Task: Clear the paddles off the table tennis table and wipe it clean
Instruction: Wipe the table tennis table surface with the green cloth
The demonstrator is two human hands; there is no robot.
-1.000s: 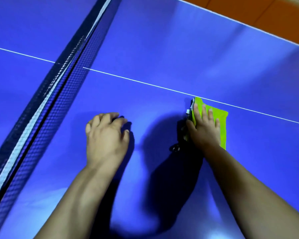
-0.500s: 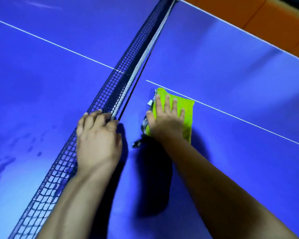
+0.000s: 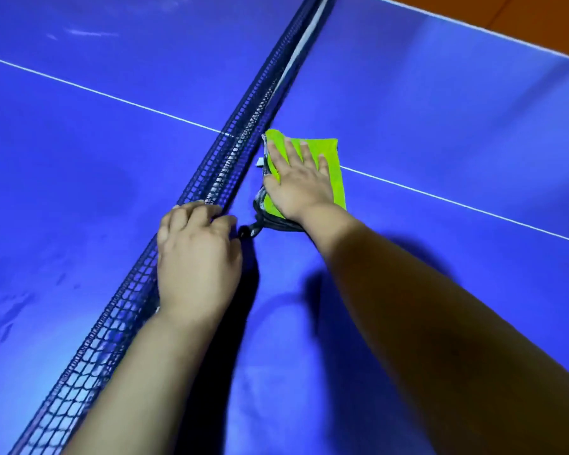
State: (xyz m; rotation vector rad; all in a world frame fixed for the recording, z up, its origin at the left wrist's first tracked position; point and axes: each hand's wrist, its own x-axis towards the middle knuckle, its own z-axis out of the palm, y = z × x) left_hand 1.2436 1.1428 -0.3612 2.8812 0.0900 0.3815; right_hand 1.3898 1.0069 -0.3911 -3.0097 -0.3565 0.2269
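On the blue table (image 3: pixel 440 110), beside the net (image 3: pixel 243 133), a green cloth (image 3: pixel 329 159) is being pressed by the right hand (image 3: pixel 301 188) — fingers straight. The net's top is being gripped by the left hand (image 3: pixel 194 257), fingers curled.

No readable text, brand, number or sign for you here. Small white tag (image 3: pixel 259 163) at 9 o'clock edge of green cloth (image 3: pixel 324 156): too small, too blurred to read.
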